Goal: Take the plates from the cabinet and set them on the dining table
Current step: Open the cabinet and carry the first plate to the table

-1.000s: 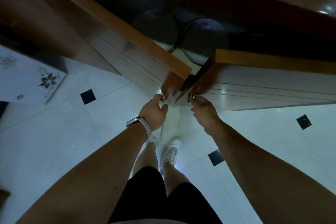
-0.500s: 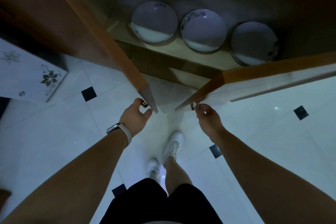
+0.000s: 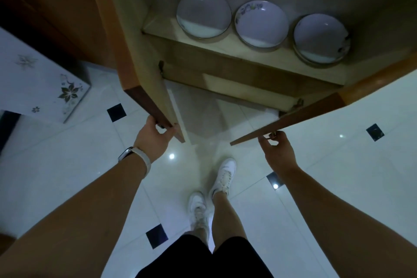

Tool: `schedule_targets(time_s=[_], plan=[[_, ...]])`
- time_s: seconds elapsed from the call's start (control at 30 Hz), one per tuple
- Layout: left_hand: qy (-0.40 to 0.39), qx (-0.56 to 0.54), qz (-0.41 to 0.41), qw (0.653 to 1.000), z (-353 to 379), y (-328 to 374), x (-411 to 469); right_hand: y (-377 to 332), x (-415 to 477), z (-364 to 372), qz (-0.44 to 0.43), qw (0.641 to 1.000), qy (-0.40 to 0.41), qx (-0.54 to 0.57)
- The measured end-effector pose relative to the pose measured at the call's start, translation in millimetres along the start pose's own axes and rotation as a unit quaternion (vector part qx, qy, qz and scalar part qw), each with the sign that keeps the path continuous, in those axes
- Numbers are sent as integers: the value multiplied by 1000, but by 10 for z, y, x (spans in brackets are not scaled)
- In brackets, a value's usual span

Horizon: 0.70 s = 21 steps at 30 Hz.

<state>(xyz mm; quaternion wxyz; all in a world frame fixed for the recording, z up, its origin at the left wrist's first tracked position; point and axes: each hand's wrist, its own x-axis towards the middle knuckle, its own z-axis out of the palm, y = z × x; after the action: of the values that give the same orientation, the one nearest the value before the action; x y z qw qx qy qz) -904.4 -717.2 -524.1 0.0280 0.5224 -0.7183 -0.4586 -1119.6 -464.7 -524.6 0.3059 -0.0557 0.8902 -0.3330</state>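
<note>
Head view, from my seat at the far end: at far left I see a white box (image 3: 42, 88) printed with dark flowers, sitting on the pale tiled floor (image 3: 67, 165). Next comes the left cabinet door (image 3: 126, 36), swung wide, and my left hand (image 3: 155, 136) is curled around its lower corner, thumb on the near side, fingers wrapped behind the edge; a watch with a pale strap (image 3: 137, 160) sits on that wrist. Inside the cabinet (image 3: 225, 56), three white plates stand in a row on the shelf: the left plate (image 3: 203, 14), the middle plate (image 3: 261, 23) just beside it, and the right plate (image 3: 321, 39). Farther right, my right hand (image 3: 276, 151) pinches the small knob on the right door (image 3: 338, 106), also open. My white shoes (image 3: 212, 192) show below, between my arms.
</note>
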Motion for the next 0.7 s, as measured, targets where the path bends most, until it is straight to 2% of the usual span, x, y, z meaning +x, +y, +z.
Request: schedule_targets(time_s=[0.23,0.43,0.53,0.7], plan=[[26,-46,-4,999,-138,-127,-139,284,-248,-47,12,997,67,33],[58,8,-12,998,-277,-251,-115,658,-377,-212,21,991,113,-71],[90,18,-43,995,-359,-383,-132,813,-457,-295,55,983,146,-97],[127,19,-138,982,-488,-606,-159,1110,-608,-400,114,977,172,-46]])
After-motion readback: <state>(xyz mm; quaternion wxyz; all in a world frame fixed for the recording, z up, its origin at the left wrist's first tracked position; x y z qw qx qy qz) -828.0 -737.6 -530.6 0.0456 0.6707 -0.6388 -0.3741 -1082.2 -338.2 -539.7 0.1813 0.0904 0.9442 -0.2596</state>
